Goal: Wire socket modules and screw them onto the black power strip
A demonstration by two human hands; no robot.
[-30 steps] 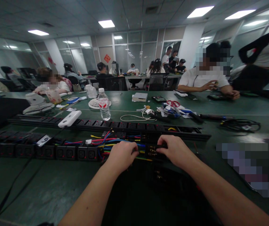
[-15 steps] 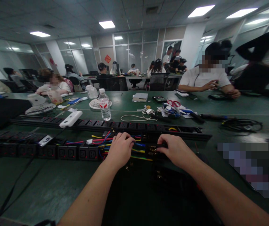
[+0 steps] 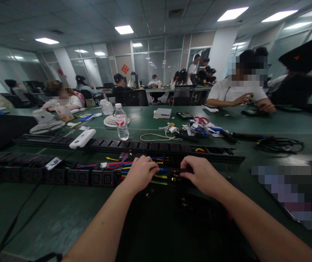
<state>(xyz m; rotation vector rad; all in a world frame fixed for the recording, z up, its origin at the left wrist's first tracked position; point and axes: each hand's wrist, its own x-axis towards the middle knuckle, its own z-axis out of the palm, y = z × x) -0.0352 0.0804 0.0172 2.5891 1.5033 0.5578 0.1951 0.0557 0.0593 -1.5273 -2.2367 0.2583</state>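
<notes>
My left hand (image 3: 142, 174) is closed in a pinch around coloured wires (image 3: 160, 176), blue, yellow and green ones running out to its right. At those wires' right end is a black socket module (image 3: 173, 178) with brass terminals, and my right hand (image 3: 201, 171) grips its right side between thumb and fingers. To the left, the wires lead from a row of black sockets (image 3: 101, 177) with small red marks. Exactly which wire my left fingertips hold is hidden. Below my hands, small brass pieces (image 3: 147, 195) and another dark part with metal contacts (image 3: 184, 204) show dimly.
Behind my hands lies a long black power strip (image 3: 142, 146), with a white device (image 3: 82, 138) on it. Further back stand a water bottle (image 3: 121, 123) and scissors (image 3: 201, 120). A black cable (image 3: 281, 145) coils at right. Several people sit around the room.
My left fingertips have shifted slightly right and down along the wires, toward the module. The module has turned a little in my right hand, which stays at nearly the same spot.
</notes>
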